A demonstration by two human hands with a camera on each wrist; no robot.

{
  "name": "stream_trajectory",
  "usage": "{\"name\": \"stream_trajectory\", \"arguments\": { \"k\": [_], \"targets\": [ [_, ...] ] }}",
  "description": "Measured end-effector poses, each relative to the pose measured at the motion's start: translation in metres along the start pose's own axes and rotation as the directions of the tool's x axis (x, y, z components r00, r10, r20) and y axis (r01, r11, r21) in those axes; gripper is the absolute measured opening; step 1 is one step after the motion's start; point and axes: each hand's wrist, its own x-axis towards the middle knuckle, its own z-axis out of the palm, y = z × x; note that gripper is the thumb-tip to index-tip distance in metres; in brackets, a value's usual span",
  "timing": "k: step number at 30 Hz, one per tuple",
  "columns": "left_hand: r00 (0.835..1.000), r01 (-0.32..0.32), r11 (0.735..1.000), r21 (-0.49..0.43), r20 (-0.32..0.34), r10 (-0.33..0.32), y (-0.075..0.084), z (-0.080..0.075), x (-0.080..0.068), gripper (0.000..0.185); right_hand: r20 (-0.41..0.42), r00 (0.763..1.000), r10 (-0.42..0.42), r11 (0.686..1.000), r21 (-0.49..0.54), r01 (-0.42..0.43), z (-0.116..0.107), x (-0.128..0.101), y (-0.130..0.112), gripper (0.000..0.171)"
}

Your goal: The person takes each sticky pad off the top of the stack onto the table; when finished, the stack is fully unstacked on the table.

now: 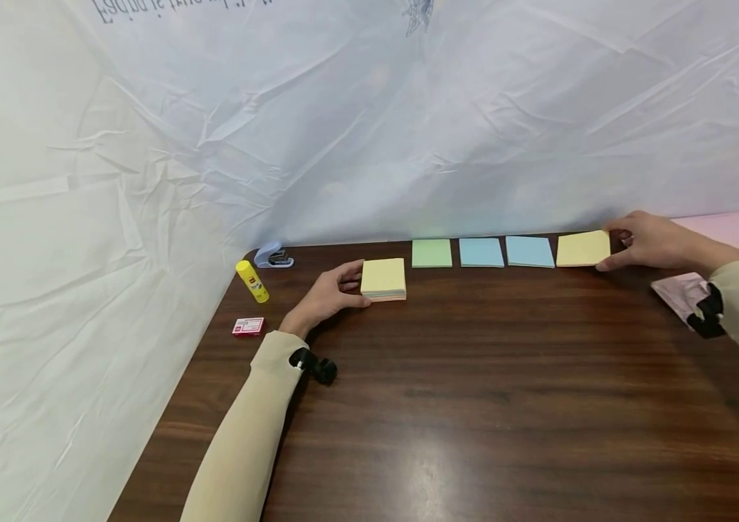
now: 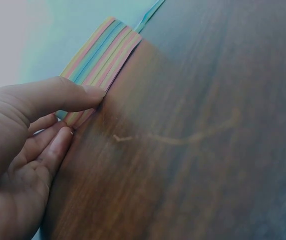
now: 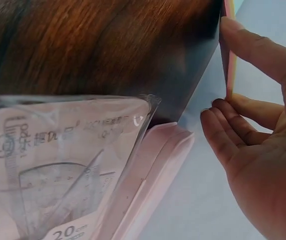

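Note:
A stack of coloured paper squares (image 1: 384, 278), yellow on top, lies left of centre on the dark wooden table (image 1: 473, 406). My left hand (image 1: 354, 286) grips its left side; the left wrist view shows the thumb (image 2: 67, 95) and fingers pressed against the striped edge of the stack (image 2: 105, 52). Along the table's far edge lie single sheets: green (image 1: 431, 253), blue (image 1: 481, 252), blue (image 1: 529, 251) and yellow (image 1: 582, 249). My right hand (image 1: 607, 248) touches the yellow sheet's right edge with nearly straight fingers; its thumb (image 3: 263, 50) lies against the sheet's edge (image 3: 229, 60).
At the table's left end lie a yellow glue stick (image 1: 252, 281), a blue stapler (image 1: 273, 255) and a small red box (image 1: 248, 326). Pink packets (image 1: 735, 230) sit at the far right; one clear-wrapped ruler set (image 3: 57, 165) lies by my right wrist. White sheeting (image 1: 369, 130) hangs behind.

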Motion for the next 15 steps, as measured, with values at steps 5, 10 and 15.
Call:
{"name": "stream_trajectory", "arguments": {
  "k": [5, 10, 15],
  "targets": [
    [1.0, -0.002, 1.0, 0.001, -0.005, 0.002, 0.0005, 0.0002, -0.0004, 0.085, 0.022, 0.998, -0.06, 0.998, -0.012, 0.06, 0.0027, 0.0058, 0.0002, 0.045],
    [1.0, -0.004, 1.0, 0.009, -0.006, 0.004, 0.0005, 0.0016, -0.0007, 0.085, 0.083, 0.996, -0.025, 1.0, 0.006, 0.024, 0.0054, 0.0082, 0.0015, 0.042],
    [1.0, -0.001, 1.0, 0.011, 0.002, 0.001, 0.0005, 0.0025, -0.0004, 0.085, 0.123, 0.992, 0.011, 1.0, -0.013, -0.009, 0.006, 0.0099, 0.0004, 0.04]
  ]
}}
